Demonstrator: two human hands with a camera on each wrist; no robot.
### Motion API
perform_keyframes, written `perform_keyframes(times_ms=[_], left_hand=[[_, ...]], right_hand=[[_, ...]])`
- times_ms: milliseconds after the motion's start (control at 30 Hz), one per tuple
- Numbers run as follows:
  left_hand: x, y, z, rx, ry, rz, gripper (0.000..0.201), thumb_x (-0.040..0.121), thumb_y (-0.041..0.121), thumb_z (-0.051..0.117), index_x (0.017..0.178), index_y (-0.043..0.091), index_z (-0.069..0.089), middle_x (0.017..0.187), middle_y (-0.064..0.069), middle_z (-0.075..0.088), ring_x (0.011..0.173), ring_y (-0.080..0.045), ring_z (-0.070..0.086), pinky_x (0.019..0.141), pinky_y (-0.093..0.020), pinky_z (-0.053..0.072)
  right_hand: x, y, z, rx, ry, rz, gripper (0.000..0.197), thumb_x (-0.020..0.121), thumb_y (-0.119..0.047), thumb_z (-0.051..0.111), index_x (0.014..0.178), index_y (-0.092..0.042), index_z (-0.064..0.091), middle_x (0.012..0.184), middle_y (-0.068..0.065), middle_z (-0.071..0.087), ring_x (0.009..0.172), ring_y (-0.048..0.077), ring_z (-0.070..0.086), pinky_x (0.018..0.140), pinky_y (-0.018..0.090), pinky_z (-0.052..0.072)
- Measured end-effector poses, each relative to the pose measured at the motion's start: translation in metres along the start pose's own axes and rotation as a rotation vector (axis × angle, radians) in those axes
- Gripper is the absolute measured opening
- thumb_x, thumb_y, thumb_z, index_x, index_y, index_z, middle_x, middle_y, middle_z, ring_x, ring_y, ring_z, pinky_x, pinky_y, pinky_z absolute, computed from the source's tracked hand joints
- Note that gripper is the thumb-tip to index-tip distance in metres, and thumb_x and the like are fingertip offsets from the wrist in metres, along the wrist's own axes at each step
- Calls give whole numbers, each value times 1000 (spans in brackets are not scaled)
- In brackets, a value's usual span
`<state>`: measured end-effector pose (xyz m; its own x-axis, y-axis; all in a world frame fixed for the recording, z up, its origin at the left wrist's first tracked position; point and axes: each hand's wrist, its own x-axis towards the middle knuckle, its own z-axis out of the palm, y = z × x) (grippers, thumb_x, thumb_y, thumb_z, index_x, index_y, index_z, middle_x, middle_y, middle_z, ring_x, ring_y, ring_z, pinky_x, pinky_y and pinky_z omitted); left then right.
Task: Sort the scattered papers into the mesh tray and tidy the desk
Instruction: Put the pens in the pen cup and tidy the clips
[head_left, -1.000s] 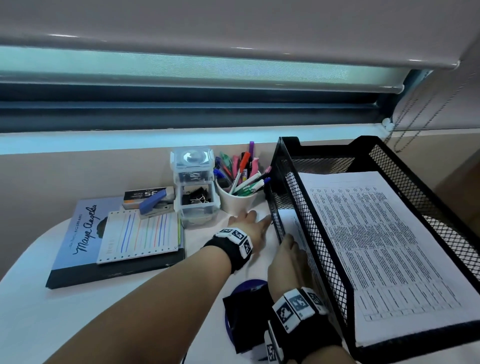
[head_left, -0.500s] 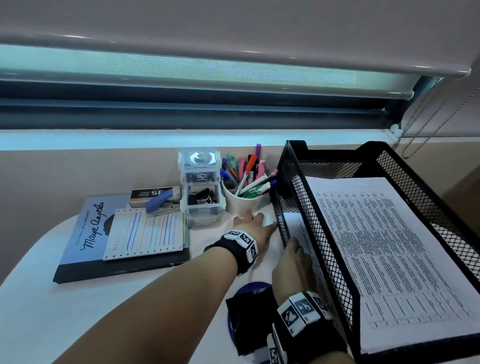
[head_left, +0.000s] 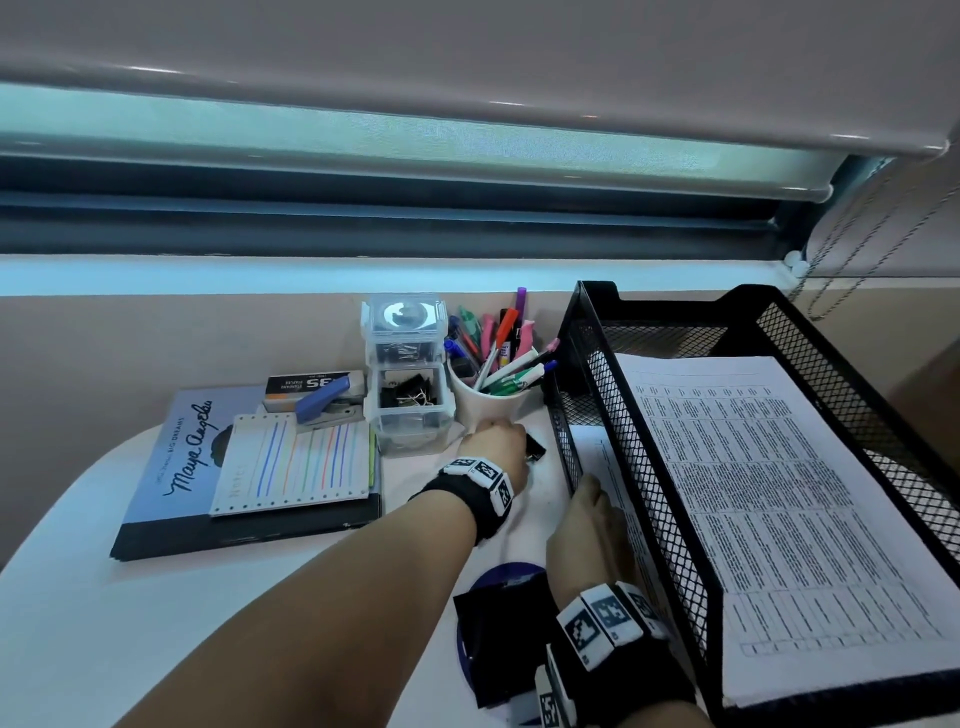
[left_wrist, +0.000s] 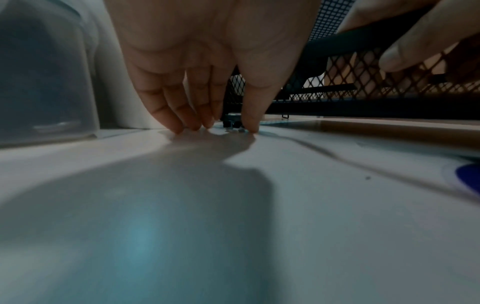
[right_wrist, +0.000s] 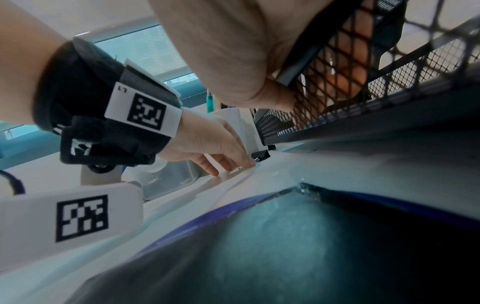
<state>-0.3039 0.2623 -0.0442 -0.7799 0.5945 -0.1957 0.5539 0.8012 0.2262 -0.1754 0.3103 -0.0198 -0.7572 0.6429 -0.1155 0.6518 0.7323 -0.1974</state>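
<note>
The black mesh tray (head_left: 649, 467) stands at the right with a stack of printed papers (head_left: 769, 493) on its upper level. Another sheet (head_left: 592, 447) lies on the lower level. My right hand (head_left: 587, 519) grips the tray's left wall, thumb (right_wrist: 280, 98) outside the mesh and fingers inside. My left hand (head_left: 493, 441) sits in front of the pen cup with its fingertips (left_wrist: 179, 129) down on the white desk. A small black binder clip (head_left: 536, 447) (left_wrist: 232, 123) lies just beyond them, between fingers and thumb; nothing is lifted.
A white cup of pens (head_left: 493, 400) and stacked clear drawer boxes (head_left: 408, 379) stand behind my left hand. At the left a stapler (head_left: 324, 402), a staple box (head_left: 311, 384) and a notepad (head_left: 296, 467) rest on a book (head_left: 171, 467). A black cloth (head_left: 498, 623) covers a blue disc.
My left hand was spread flat on the desk; now its fingers are drawn together, tips down beside the binder clip. My right hand has stayed on the tray wall.
</note>
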Motion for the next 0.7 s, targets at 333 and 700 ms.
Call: perform_keyframes(times_ms=[333,700], left_hand=[[-17,3,11,-31,-33,-74,38,84,-4,44,122,-4,40,125,-20,45,116,-35,45,95,-43,42],[-57,-30,-29,-276,215,117,19,93,13,47,103,9,63,107,-9,60,103,-26,55,87,-33,44]], right_hand=[[-1,0,0,-7,4,2,42,92,-1,31,134,-6,28,131,10,50,116,25,49,81,33,46],[1,1,4,10,3,5,44,90,-2,38,133,-5,29,132,13,50,115,28,51,80,35,48]])
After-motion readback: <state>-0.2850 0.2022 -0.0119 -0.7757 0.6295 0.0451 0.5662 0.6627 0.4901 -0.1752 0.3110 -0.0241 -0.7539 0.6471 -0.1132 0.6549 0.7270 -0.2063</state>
